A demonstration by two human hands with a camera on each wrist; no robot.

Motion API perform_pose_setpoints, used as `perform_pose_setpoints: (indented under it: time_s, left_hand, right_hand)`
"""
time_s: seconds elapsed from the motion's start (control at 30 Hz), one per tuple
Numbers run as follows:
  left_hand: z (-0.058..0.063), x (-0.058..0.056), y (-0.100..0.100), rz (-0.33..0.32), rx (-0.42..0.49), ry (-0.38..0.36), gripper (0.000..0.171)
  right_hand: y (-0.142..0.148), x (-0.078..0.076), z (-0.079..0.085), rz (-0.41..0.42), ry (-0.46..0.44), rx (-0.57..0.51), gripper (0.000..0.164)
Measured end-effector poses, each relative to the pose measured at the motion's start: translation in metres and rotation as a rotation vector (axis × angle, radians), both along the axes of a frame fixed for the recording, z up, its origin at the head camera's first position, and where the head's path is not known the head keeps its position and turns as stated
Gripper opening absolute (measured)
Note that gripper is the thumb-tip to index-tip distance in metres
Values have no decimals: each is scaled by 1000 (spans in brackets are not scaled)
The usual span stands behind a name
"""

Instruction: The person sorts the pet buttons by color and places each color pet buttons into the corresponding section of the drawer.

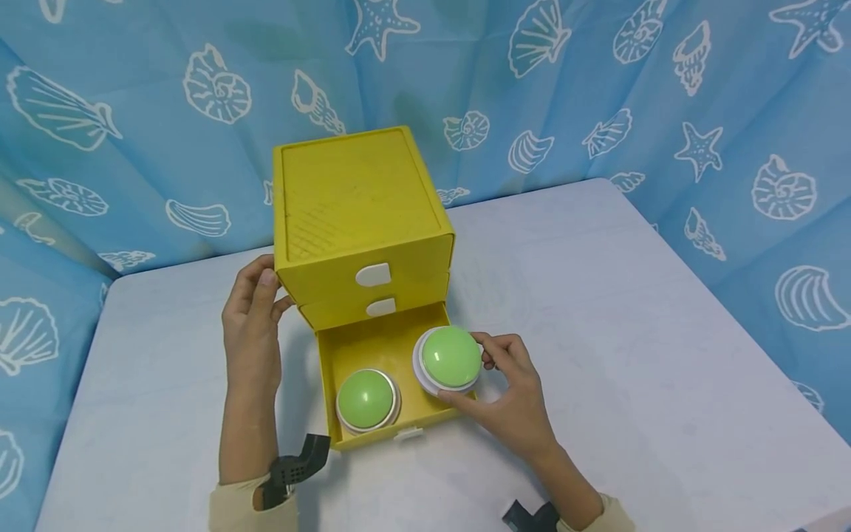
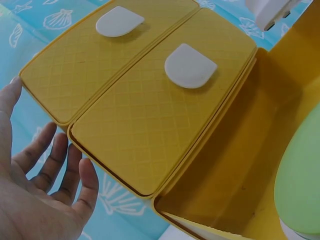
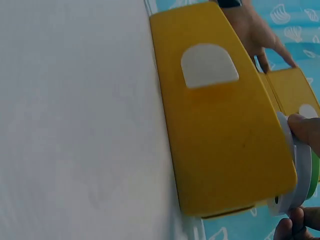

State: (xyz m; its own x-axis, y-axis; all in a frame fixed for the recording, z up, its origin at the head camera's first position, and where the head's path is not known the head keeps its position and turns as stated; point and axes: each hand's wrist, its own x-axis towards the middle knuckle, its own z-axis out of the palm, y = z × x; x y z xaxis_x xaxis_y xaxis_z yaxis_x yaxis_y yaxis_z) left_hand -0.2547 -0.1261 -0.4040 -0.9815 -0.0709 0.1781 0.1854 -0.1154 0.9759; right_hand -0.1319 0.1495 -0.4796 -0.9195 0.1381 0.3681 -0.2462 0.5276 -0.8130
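A yellow drawer cabinet (image 1: 362,199) stands at the table's back, its bottom drawer (image 1: 407,325) pulled out. Against the cabinet's left side rests my left hand (image 1: 255,310), thumb by the front corner; in the left wrist view its fingers (image 2: 87,187) are spread and loosely bent along the edge. My right hand (image 1: 512,391) grips a green dome button (image 1: 452,357) by its white base, thumb in front and fingers behind, over the drawer's right side. A second green dome button (image 1: 366,399) sits in the drawer's front left. From the right wrist, the drawer front (image 3: 225,145) partly covers the held button.
Two upper drawers with white tabs (image 1: 374,275) are closed above the open one. Under everything lies a white tabletop (image 1: 598,310). A blue curtain with seashell prints (image 1: 492,81) hangs behind and at both sides. Black wrist mounts (image 1: 292,469) sit on both forearms.
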Motion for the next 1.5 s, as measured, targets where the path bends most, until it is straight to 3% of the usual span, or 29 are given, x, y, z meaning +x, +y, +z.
perform_pose_setpoints:
  time_s: [0.37, 0.53, 0.63, 0.77, 0.87, 1.0, 1.17, 1.3, 1.4, 1.5]
  left_hand:
    - [0, -2, 0, 3, -19, -15, 39]
    - [-1, -3, -2, 6, 13, -2, 37]
    - [0, -3, -4, 15, 19, 6, 37]
    - [0, -3, -5, 13, 7, 6, 37]
    - [0, -2, -5, 3, -7, 5, 37]
    - [0, -2, -2, -12, -10, 5, 37]
    - [0, -2, 5, -29, -25, -8, 38]
    - [1, -4, 6, -24, -37, -10, 38]
    - [1, -4, 2, -7, -32, -7, 38]
    - [-2, -3, -1, 0, -16, -5, 37]
  right_hand:
    - [-10, 0, 0, 45, -80, -11, 73]
    - [-16, 3, 23, 135, -144, -44, 69]
    - [-19, 3, 32, 147, -54, -51, 57]
    - [-19, 2, 33, 152, 183, -61, 41]
    - [-18, 5, 34, 211, 320, -88, 32]
    - [-17, 18, 25, 319, 324, -94, 24]
    - [-18, 40, 0, 409, 144, 59, 24]
    - [-24, 42, -15, 401, 14, 80, 26]
    - [-29, 35, -21, 366, 42, 43, 19]
    - [-35, 29, -25, 333, 150, 31, 16]
